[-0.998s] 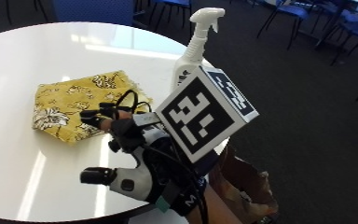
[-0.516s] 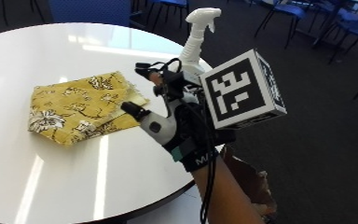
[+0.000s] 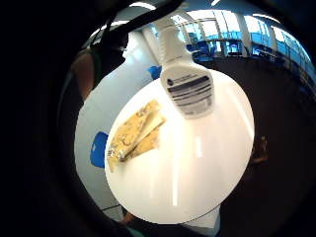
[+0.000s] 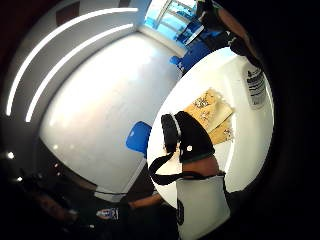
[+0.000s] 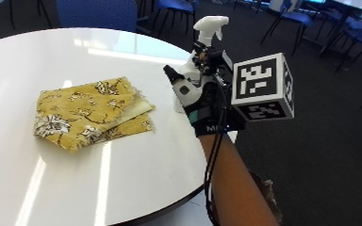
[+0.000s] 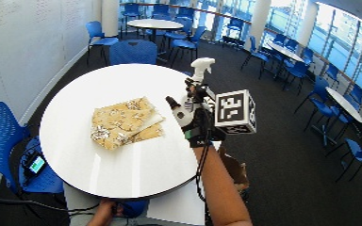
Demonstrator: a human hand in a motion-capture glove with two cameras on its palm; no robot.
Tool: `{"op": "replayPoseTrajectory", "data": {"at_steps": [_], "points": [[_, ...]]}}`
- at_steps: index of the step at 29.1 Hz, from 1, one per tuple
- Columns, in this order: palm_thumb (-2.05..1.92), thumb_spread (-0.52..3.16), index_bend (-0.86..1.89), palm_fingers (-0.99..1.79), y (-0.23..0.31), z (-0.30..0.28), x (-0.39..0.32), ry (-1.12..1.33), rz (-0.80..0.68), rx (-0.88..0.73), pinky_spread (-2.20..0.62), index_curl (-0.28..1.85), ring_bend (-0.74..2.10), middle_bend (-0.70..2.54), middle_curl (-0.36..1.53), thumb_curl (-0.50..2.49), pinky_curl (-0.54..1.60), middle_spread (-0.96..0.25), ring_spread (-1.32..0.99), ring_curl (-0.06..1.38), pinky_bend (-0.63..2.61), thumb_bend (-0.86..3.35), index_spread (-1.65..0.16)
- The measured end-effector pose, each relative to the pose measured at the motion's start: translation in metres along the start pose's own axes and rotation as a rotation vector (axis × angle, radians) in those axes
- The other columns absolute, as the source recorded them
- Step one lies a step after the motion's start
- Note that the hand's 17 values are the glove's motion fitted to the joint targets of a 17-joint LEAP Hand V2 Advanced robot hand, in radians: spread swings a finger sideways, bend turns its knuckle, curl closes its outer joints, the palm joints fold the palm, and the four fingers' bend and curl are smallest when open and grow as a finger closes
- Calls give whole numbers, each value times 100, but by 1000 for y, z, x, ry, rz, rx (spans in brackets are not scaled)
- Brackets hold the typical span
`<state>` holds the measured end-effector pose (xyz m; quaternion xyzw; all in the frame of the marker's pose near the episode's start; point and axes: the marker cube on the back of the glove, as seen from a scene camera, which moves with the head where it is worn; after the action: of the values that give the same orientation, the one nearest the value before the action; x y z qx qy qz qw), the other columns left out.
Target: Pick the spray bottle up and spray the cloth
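Black-gloved right hand [image 5: 196,96] reached beside white plastic spray bottle [image 5: 207,35] on round white counter [image 5: 74,165]; finger state unclear; folded yellow floral cloth [image 5: 90,117] nearby.

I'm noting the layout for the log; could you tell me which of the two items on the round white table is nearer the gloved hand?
The white plastic spray bottle, standing just behind the gloved right hand; the folded yellow floral cloth lies apart.

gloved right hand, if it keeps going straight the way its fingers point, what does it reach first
Most likely the spray bottle. The gloved right hand points at its white body from the near side, and nothing shows between them, though depth is hard to judge and it may already touch.
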<state>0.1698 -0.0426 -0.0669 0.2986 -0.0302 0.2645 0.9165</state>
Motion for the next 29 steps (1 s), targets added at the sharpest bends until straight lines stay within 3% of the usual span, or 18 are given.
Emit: {"op": "replayPoseTrajectory", "data": {"at_steps": [13, 29], "points": [[67, 113, 12, 61, -44, -2, 59, -26, 265, 113, 13, 22, 39, 26, 35, 32, 32, -1, -5, 33, 22, 1, -35], [76, 109, 16, 78, -68, 15, 99, -114, 351, 175, 11, 26, 41, 26, 37, 36, 31, -5, -8, 34, 17, -1, -34]]}}
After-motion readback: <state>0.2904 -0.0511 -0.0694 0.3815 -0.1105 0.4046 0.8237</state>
